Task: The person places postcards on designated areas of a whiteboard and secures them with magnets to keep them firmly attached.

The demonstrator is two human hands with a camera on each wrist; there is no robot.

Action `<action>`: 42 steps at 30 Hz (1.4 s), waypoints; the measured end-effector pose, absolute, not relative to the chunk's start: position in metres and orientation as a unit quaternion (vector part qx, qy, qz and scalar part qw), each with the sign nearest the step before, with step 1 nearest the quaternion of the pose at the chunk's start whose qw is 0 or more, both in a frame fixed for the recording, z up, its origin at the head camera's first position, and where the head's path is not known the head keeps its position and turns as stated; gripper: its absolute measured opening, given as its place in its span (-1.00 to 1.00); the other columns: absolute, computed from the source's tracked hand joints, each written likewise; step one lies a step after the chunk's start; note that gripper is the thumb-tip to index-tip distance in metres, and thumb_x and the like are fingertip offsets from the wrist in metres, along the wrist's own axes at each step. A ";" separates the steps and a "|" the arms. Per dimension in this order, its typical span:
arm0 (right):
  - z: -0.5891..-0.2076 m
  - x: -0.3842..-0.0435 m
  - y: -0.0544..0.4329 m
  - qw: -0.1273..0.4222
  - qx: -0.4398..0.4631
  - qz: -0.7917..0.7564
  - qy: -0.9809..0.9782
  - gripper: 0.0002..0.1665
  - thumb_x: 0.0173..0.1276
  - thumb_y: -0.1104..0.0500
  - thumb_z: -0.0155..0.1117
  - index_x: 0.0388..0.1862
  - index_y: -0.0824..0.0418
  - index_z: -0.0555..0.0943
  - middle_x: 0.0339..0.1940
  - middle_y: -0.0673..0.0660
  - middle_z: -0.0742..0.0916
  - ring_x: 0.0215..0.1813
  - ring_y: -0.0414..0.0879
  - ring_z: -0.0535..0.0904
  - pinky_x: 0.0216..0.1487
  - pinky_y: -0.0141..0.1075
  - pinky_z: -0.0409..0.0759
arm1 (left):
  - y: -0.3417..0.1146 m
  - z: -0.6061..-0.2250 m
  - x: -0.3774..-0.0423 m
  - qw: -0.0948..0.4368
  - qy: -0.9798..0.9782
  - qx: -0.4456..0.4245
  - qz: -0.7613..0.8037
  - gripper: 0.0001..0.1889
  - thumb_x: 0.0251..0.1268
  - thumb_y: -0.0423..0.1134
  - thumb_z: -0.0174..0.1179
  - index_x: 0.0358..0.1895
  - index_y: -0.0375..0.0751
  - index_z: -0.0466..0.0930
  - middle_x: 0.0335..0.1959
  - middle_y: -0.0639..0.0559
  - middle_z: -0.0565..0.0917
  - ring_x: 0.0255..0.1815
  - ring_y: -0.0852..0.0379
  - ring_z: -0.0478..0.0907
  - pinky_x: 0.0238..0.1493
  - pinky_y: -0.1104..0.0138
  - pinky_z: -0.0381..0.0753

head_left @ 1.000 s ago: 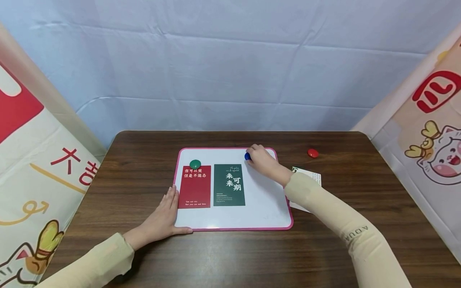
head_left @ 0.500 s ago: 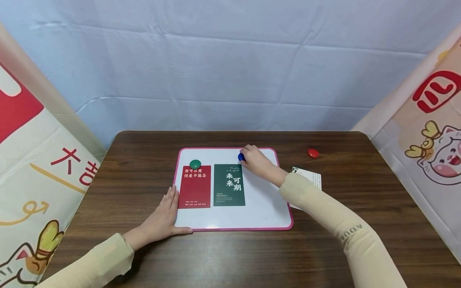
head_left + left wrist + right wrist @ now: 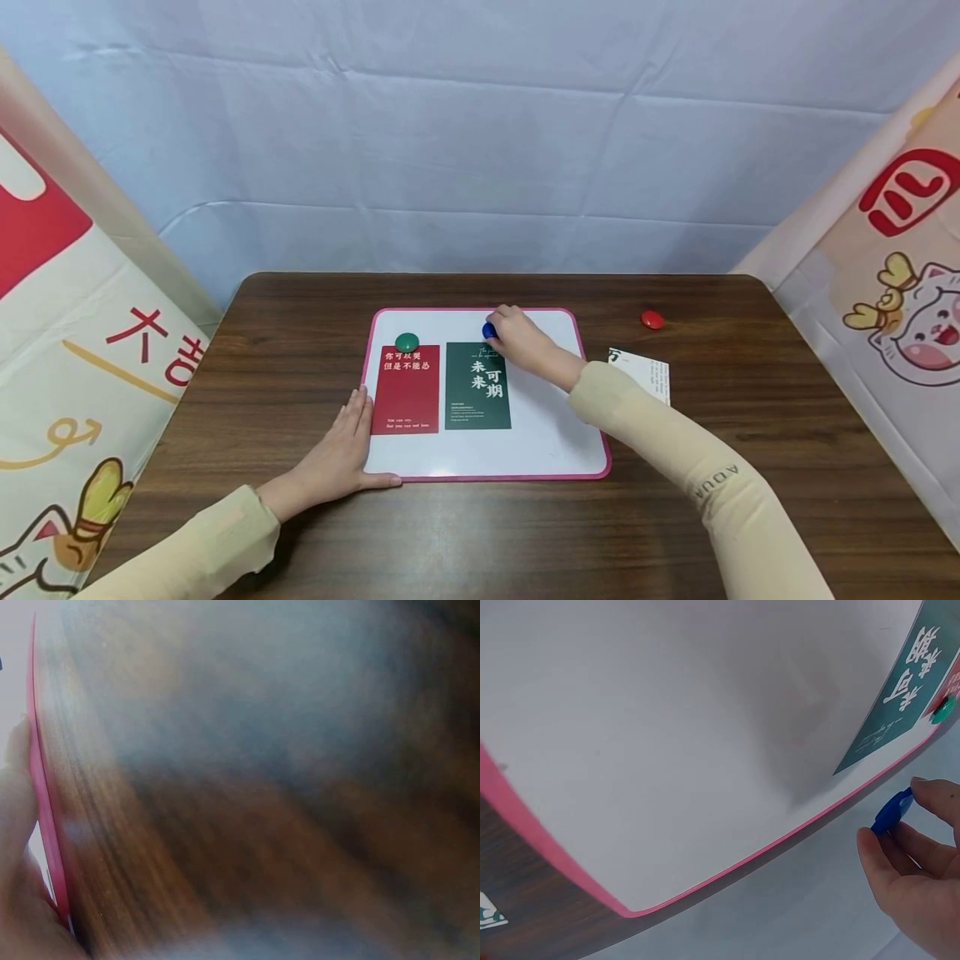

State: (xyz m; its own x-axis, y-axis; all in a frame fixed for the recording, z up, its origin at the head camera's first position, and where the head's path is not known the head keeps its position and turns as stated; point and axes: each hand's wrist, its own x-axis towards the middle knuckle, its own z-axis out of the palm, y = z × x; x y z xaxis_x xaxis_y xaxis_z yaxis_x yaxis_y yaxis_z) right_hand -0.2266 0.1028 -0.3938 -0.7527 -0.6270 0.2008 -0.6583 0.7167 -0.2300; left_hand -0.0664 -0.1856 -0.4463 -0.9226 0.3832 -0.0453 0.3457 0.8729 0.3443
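Observation:
Between thumb and fingers, my right hand [image 3: 525, 340] pinches a round blue magnet [image 3: 490, 331] at the top edge of a dark green card [image 3: 465, 392]. In the right wrist view, the blue magnet [image 3: 892, 812] is tilted in the fingertips, apart from the board surface. The green card lies on a pink-rimmed whiteboard [image 3: 555, 442], beside a red card [image 3: 408, 396] with a green magnet [image 3: 407, 342] at its top. My left hand [image 3: 341, 450] rests at the board's lower left corner, fingers straight along the left side and thumb along the bottom rim.
Right of the board, a white printed card [image 3: 643, 372] lies on the brown wooden table [image 3: 480, 542], partly behind the right sleeve. A red magnet [image 3: 652, 320] is farther back. A pale cloth [image 3: 480, 150] hangs behind the table, with printed banners on both sides.
My right hand has moved left with the blue magnet, from the board's upper right to the green card's top edge. The left hand has stayed in place.

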 end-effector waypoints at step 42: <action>-0.402 -0.230 0.074 0.008 0.365 0.105 -0.925 -0.61 0.24 0.23 0.24 -0.02 0.45 0.51 -0.05 0.29 0.60 0.01 0.06 0.49 0.09 -0.22 0.47 | -0.186 -0.446 -0.066 0.054 0.966 0.192 0.164 0.27 -0.26 0.39 0.25 0.41 -0.37 -0.18 0.43 -0.23 -0.10 0.42 -0.15 -0.17 0.30 0.03 0.14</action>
